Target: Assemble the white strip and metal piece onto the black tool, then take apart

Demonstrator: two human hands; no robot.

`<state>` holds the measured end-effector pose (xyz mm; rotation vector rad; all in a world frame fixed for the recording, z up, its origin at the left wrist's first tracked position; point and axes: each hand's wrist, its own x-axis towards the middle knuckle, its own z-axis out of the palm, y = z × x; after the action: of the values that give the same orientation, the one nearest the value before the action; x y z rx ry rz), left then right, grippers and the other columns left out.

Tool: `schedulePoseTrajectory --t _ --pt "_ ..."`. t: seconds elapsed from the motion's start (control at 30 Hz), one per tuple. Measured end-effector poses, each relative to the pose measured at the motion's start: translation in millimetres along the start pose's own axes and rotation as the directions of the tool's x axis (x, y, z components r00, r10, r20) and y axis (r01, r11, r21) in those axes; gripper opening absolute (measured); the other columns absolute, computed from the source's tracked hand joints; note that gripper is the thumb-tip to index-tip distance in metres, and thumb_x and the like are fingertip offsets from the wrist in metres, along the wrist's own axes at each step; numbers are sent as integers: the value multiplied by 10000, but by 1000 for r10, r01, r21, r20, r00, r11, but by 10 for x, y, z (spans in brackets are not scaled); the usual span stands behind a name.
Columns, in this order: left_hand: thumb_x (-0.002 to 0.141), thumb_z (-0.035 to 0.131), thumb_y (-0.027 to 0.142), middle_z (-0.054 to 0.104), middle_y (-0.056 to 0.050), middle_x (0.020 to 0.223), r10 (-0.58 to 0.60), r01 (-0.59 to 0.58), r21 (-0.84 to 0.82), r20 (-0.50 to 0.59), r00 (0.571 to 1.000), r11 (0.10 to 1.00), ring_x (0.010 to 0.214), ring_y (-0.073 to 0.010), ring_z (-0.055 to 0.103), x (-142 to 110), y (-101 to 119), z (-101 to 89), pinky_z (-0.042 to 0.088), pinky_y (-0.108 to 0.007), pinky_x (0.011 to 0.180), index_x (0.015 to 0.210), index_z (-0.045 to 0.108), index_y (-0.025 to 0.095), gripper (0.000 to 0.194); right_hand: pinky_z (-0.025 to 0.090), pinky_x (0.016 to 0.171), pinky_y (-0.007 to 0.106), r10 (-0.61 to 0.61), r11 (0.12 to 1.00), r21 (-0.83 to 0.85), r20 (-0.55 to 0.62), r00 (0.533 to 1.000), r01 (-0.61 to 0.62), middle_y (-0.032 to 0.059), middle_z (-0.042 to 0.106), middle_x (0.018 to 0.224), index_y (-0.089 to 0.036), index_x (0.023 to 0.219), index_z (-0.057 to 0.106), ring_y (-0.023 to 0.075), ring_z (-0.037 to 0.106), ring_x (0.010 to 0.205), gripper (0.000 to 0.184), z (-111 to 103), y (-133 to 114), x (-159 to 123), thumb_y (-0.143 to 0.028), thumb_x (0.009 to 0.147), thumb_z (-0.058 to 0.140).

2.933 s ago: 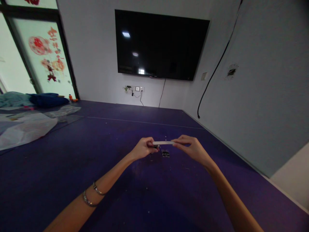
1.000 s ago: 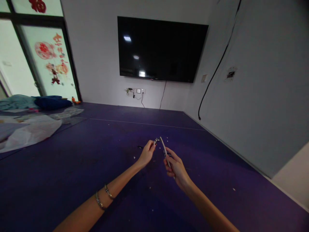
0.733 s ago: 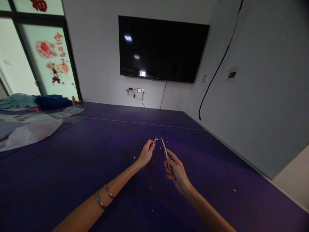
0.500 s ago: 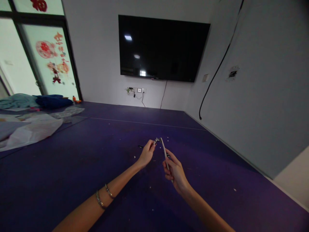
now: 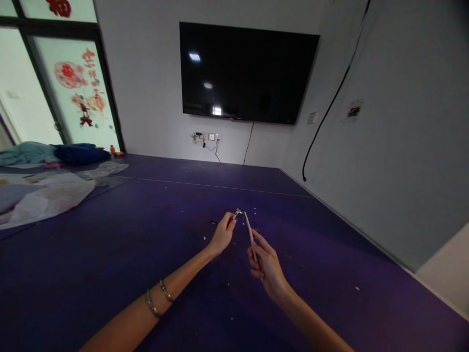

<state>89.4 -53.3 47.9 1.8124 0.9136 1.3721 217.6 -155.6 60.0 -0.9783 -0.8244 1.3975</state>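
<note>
My left hand is closed around a small silver metal piece whose wider end sticks out past the fingertips; its exact kind is too small to make out. In my right hand is a toothbrush with a pale handle, gripped by the lower part and pointing up. Its dark bristles face left, right beside the metal piece; whether they touch it I cannot tell. Both hands are above the purple floor. A small dark item lies just left of my left hand.
White crumbs are scattered over the floor. At the left lie plastic sheeting and folded blue cloth. A television hangs on the far wall, and a black cable dangles at the right.
The toothbrush head has dropped slightly beside the metal piece, and my right hand has shifted a little. My left hand stays in place.
</note>
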Motion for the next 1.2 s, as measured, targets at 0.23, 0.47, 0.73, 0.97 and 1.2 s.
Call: schedulePoseTrajectory --t 0.23,0.47,0.73,0.97,1.2 --pt "840 404 264 432 28 695 10 -10 3 19 1000 1000 655 -121 409 -18 23 30 343 -246 667 786 465 186 113 120 346 142 -31 999 30 -8 999 32 -53 475 579 -255 1256 458 25 280 375 579 3 -44 63 -333 706 620" --pt "849 398 251 445 23 706 3 -3 10 10 1000 1000 678 -123 417 -10 0 13 349 -238 667 810 466 187 101 124 348 141 -13 998 66 -31 999 15 -54 474 580 -261 1248 462 26 287 378 568 58 48 -80 -360 712 622" --pt "846 407 241 447 23 718 22 -23 3 48 999 1000 672 -119 412 -43 43 42 348 -234 662 811 467 186 89 132 350 145 -28 994 103 -53 998 33 -52 481 599 -276 1239 469 33 303 391 577 114 27 -111 -355 693 639" --pt "843 403 231 450 23 722 30 -30 -2 42 999 1000 679 -120 416 -39 28 54 348 -241 673 808 466 184 86 127 355 141 -56 989 134 -69 996 65 -57 469 605 -269 1232 469 27 300 399 572 140 -17 -89 -342 692 643" --pt "847 403 215 469 18 739 39 -39 9 58 998 999 697 -120 435 -48 95 47 362 -234 679 828 470 185 75 126 359 144 -22 992 123 -50 999 28 -55 473 607 -296 1251 455 33 315 404 600 181 -6 -141 -353 689 654"
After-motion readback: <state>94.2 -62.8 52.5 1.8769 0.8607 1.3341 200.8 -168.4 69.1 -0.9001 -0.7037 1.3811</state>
